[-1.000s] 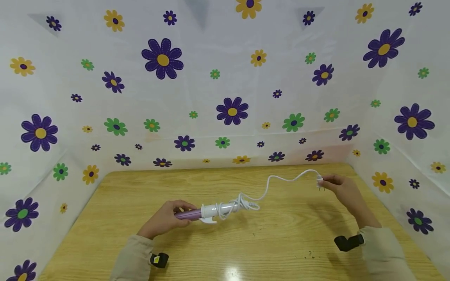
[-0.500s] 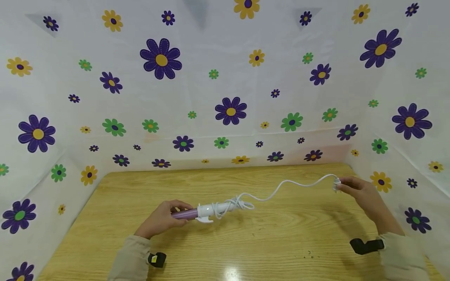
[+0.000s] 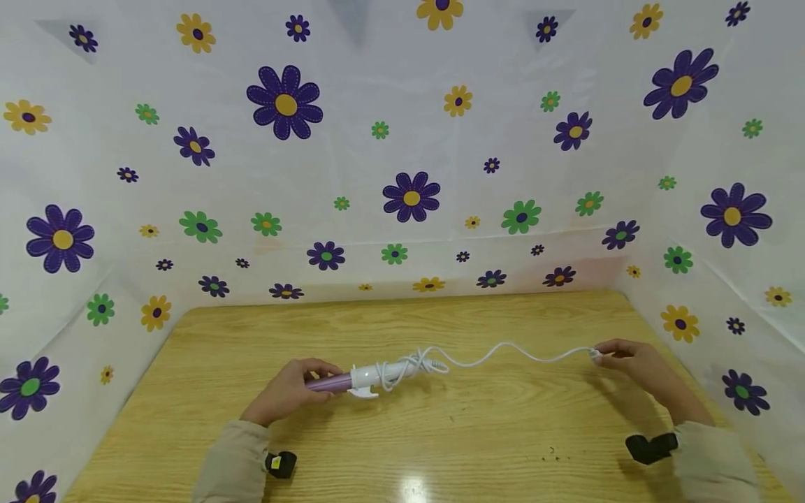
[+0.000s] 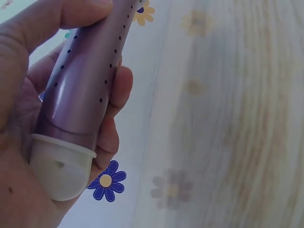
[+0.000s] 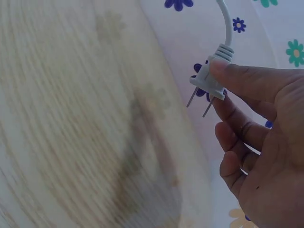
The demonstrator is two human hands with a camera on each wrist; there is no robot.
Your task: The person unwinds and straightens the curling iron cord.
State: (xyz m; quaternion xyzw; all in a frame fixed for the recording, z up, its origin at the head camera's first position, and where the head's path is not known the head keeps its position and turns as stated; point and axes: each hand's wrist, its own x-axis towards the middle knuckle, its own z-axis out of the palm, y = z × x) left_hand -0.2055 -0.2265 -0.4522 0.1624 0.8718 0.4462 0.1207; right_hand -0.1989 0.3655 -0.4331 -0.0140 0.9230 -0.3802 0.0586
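Left hand (image 3: 291, 391) is wrapped round the purple barrel (image 4: 88, 80) of a curling iron (image 3: 366, 378), cord-wrapped handle (image 3: 371, 375) poking out beyond it, while the right hand (image 3: 643, 369), way off to the side, pinches the two-prong plug (image 5: 205, 78).

Barrel (image 4: 83, 80) smooth, satin sheen; handle (image 3: 366, 377) glossy plastic; plug (image 5: 205, 77) plastic, prongs (image 5: 192, 97) metal; tabletop (image 3: 490, 433) glossy, wood-grained.

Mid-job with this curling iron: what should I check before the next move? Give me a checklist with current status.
1. Left hand gripping the purple barrel: ok.
2. Right hand pinching the two-pin plug: ok.
3. Plug disconnected: ok, both metal pins show bare.
4. White cord fully unwound from the white handle: not ok, loops circle it.
5. Cord free of knots: cannot tell, loops overlap.
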